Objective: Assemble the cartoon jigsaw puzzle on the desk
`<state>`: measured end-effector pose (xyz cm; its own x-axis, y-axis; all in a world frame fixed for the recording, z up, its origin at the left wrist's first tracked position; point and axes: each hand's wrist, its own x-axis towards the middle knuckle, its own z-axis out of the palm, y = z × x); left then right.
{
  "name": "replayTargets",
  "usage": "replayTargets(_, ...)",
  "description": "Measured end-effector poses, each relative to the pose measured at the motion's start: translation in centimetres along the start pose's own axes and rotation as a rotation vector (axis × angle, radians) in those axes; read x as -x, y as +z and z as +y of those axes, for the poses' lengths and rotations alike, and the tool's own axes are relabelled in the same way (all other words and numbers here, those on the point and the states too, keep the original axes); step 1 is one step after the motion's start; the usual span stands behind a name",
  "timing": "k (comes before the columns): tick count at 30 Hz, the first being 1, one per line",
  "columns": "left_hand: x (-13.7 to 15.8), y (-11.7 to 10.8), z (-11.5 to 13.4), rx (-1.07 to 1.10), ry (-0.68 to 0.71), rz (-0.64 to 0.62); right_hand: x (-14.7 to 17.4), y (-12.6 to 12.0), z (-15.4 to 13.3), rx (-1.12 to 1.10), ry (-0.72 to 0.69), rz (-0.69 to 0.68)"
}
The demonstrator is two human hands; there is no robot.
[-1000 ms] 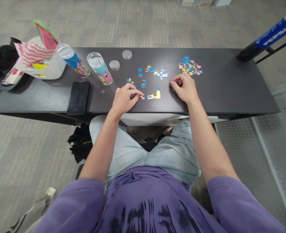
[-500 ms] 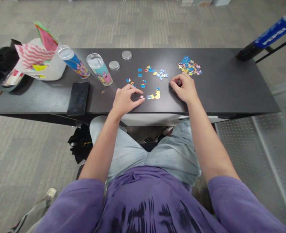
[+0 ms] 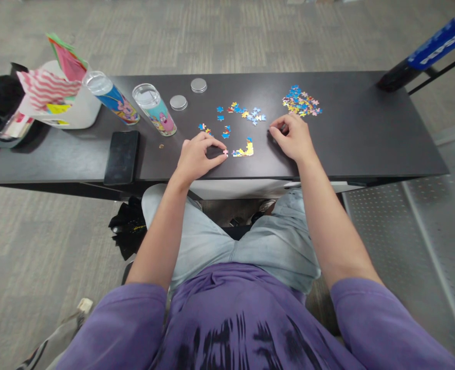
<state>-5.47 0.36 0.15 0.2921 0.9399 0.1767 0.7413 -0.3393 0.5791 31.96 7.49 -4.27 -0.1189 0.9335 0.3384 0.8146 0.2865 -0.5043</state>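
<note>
Puzzle pieces lie in several groups on the dark tabletop [image 3: 366,139] before you, mostly between and beyond your two hands, which are set well apart. Your left hand [image 3: 195,155] rests near the front edge, thumb below and forefinger above, their tips closed about a small pink piece [image 3: 225,153]. Just to the right of that piece lies a joined section [image 3: 247,151], largely yellow, shaped like a corner with its upright arm at the right and a blue tip. Your right hand [image 3: 293,136] is curled, with thumb and forefinger near each other; whether anything is held between them you cannot tell from this view. Beyond it spreads a mixed heap [image 3: 301,103] of blue, yellow and pink pieces. Farther in from your left hand are a pale blue cluster [image 3: 255,117], two separate blue pieces [image 3: 220,117], and a small blue-and-red group [image 3: 226,132]. To your left stand two clear canisters with printed sides, the nearer one [image 3: 160,115] pink and teal, the farther one [image 3: 121,103] mainly blue. Two silver lids [image 3: 178,103] lie beside them, and a black phone [image 3: 122,156] lies flat near the front edge.
</note>
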Motion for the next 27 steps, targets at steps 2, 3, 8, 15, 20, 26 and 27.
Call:
replayTargets(2,0.03,0.04,-0.05,0.002,0.017,-0.004,-0.01,0.07,0.08,0.005,0.003,-0.001)
replayTargets(3,0.03,0.11,-0.09,0.008,0.029,-0.006,-0.03,0.12,0.12,0.007,0.002,0.001)
replayTargets(8,-0.17,0.49,-0.13,0.05,0.079,-0.016,-0.1,0.26,0.16,0.005,0.005,-0.002)
replayTargets(15,-0.53,0.7,0.25,0.016,0.074,-0.01,-0.15,0.32,0.1,0.002,0.014,0.005)
replayTargets(20,-0.71,0.74,0.39,0.025,0.079,-0.011,-0.22,0.15,-0.01,0.017,0.035,-0.016)
replayTargets(26,-0.77,0.55,0.61,-0.001,0.071,-0.028,-0.22,-0.12,-0.57,0.002,0.043,-0.012)
replayTargets(27,-0.77,0.55,0.65,0.0,0.069,-0.029,-0.2,-0.13,-0.64,-0.004,0.042,-0.005)
